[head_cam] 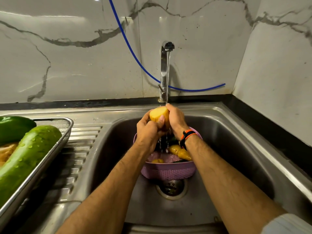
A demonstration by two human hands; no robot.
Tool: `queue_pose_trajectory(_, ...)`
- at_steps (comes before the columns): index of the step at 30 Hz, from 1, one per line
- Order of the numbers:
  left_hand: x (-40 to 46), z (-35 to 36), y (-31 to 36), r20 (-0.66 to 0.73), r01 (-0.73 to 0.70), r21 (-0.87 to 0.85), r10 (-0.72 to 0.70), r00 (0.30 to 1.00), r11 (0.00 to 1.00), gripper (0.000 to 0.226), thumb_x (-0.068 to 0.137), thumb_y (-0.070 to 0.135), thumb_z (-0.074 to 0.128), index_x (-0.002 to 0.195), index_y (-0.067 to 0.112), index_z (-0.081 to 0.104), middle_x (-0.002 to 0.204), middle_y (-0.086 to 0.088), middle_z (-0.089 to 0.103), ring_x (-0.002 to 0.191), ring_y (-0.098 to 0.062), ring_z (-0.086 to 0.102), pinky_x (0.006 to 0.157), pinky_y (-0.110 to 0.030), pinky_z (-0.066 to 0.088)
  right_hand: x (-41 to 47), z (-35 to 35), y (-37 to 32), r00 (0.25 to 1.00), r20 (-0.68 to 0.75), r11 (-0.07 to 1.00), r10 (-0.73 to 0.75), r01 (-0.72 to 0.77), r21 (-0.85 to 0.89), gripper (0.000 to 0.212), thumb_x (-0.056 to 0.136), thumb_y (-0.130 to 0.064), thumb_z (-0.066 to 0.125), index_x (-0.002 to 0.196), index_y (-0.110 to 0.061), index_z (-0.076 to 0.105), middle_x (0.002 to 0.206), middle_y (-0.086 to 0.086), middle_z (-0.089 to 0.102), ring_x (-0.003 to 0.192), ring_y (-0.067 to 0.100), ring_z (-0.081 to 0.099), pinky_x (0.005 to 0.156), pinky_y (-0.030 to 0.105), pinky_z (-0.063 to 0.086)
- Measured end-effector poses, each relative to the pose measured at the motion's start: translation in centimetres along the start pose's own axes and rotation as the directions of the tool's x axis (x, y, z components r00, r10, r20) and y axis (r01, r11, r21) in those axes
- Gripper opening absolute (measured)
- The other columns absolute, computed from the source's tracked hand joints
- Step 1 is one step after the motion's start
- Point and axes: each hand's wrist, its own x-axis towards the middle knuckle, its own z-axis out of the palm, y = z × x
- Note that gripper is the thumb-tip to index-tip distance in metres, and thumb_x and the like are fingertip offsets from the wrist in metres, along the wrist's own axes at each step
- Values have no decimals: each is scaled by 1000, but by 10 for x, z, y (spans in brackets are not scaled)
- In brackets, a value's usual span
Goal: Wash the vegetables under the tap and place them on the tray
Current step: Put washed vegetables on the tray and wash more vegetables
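Holding a yellow potato [159,115] with both hands, you are keeping it right under the tap [164,71], where the thin stream of water [167,78] is landing on its top edge. Your left hand [148,130] is gripping the potato from the side away from the tap, fingers curled beneath it and the thumb pressing across its front. Your right hand [176,120] is clasping its other side, fingers wrapped over the top, with a black and orange band [187,136] sitting on that wrist. Water is dripping off the potato into a purple basket [168,171] that is standing in the sink [228,141] directly below the tap, just above the drain [171,187]. Inside the basket, more yellowish vegetables [179,152] are lying, and something dark green is showing beside them, too hidden to name. Well to the left of the tap, a metal tray [55,147] is resting on the ribbed draining board and is carrying a wet cucumber [28,154] and another green vegetable [15,127] behind it. A blue hose [135,56] is hanging along the marble wall behind the tap.
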Motion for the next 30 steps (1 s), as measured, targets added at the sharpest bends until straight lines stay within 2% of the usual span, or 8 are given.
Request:
queue_pose_trajectory(5,0,8,-4,-127,-101,106,114,985,989,33,92,-9,52,111,16,62,99,-9,67,89,-22,66,75,-36,59,-12,14,1,978,-124,986,-165,163,-23,39,105,-32,33,124,-18,64,122,9,58,110,25,52,88,32,41)
queue_pose_trajectory(8,-5,6,-1,-34,-22,36,24,999,999,36,91,-15,46,111,9,64,89,-13,63,69,-19,61,55,-31,56,-10,12,-4,986,-141,992,-91,77,-105,40,97,-38,44,117,-15,69,119,10,64,106,28,56,81,31,39)
queue_pose_trajectory(12,-7,9,7,-14,9,-90,-10,1000,996,20,96,-1,56,105,15,64,102,-11,65,89,-26,67,80,-48,59,-6,2,-1,996,-18,996,-93,93,16,46,91,-53,46,110,-21,72,109,3,64,102,26,60,92,48,52)
queue_pose_trajectory(17,-9,12,1,-45,-4,-15,3,999,1000,22,97,0,53,112,12,64,96,-11,64,73,-17,59,53,-27,50,-10,8,-1,974,-149,984,-168,156,-87,41,105,-33,33,119,-13,66,103,2,57,92,17,51,82,31,43)
queue_pose_trajectory(21,-9,3,14,104,97,-56,-91,990,994,31,97,-5,50,118,14,62,119,-16,59,103,-34,63,65,-41,63,1,-7,-4,998,-52,999,-40,38,-35,28,96,-35,48,91,-16,68,99,10,62,96,29,61,86,44,52)
queue_pose_trajectory(23,-8,4,14,80,73,-54,-69,994,996,33,96,-6,52,123,11,61,120,-16,59,102,-34,63,64,-40,62,0,-6,-1,998,-27,998,-49,50,27,34,99,-41,45,97,-15,68,105,11,64,99,29,61,90,46,52)
queue_pose_trajectory(26,-7,12,6,43,-8,4,8,999,1000,33,95,-9,50,116,14,63,112,-15,64,100,-30,64,74,-40,60,-9,3,2,972,-203,993,-117,117,-12,45,103,-42,35,116,-10,65,112,10,63,105,28,58,95,45,49)
queue_pose_trajectory(30,-9,10,5,107,5,50,-10,994,999,41,94,-12,46,125,13,58,114,-16,62,104,-31,61,84,-45,58,-7,0,-2,965,-257,999,-50,46,-22,34,102,-33,38,86,-12,60,97,10,61,88,24,56,81,38,49)
